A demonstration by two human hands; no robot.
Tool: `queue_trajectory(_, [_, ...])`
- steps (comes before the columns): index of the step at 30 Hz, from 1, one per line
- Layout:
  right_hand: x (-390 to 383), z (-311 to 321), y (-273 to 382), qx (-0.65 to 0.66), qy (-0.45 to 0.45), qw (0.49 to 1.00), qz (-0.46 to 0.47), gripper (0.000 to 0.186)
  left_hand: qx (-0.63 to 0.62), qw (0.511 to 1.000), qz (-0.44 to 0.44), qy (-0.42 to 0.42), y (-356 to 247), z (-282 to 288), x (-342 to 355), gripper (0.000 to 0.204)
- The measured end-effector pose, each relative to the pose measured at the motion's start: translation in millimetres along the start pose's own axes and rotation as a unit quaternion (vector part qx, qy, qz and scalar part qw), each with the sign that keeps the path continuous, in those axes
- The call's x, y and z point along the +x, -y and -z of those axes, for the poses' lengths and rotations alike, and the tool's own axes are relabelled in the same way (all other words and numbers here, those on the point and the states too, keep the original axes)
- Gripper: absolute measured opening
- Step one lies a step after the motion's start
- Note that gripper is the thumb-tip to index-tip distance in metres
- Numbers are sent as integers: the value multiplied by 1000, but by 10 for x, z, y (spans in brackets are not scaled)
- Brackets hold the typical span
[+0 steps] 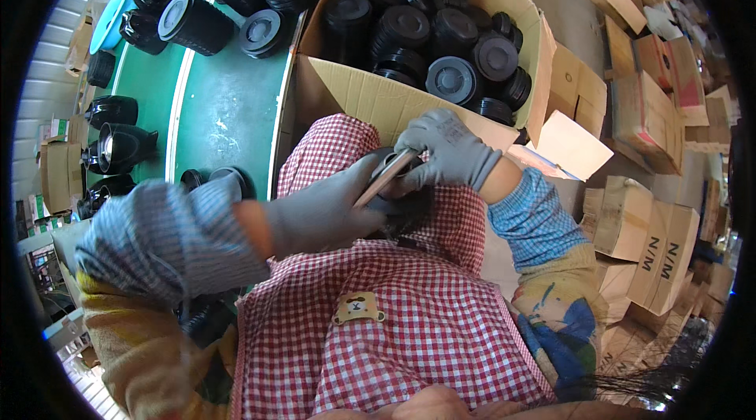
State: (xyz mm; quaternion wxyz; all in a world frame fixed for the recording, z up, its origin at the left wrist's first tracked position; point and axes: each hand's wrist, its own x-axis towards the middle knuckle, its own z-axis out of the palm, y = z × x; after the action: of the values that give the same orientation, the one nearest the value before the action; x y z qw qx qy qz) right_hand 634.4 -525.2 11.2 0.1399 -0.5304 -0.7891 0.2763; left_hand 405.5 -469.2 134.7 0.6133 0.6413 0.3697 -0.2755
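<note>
My left hand [327, 206], in a grey glove, is closed around a dark round part [409, 211] above my lap. A narrow, pale brownish strip [386, 178] runs slantwise between the two hands; whether it is a tool or an edge of the held part, I cannot tell. My right hand [449, 151], also gloved in grey, is closed with bent fingers at the strip's upper end and over the dark part. The gloves hide much of what is held.
A large open carton [354, 93] full of black round plastic parts [453, 80] stands just ahead. To the left runs a green worktable [228, 105] with stacks of black ribbed parts [197, 24] and shiny black housings [122, 146]. Cardboard boxes [646, 125] are piled at right.
</note>
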Motion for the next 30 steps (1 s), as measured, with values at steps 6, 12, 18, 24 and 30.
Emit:
queue_trajectory(6, [-100, -154, 75, -31, -14, 999, -38, 65, 203, 972, -18, -118, 109, -134, 597, 40])
queue_trajectory(12, [-292, -152, 329, -68, 12, 988, -136, 63, 358, 931, -62, -40, 115, 144, 691, 39])
queue_trajectory(18, [97, 340, -91, -19, 232, 972, 31, 70, 377, 925, -54, -14, 21, 147, 648, 41])
queue_trajectory(24, [108, 170, -152, 219, 208, 952, -44, 78, 384, 915, -124, 12, 159, 490, 749, 42])
queue_trajectory(30, [-95, 54, 389, 567, 132, 761, -287, 76, 536, 772, -342, 11, 503, 836, 1460, 37])
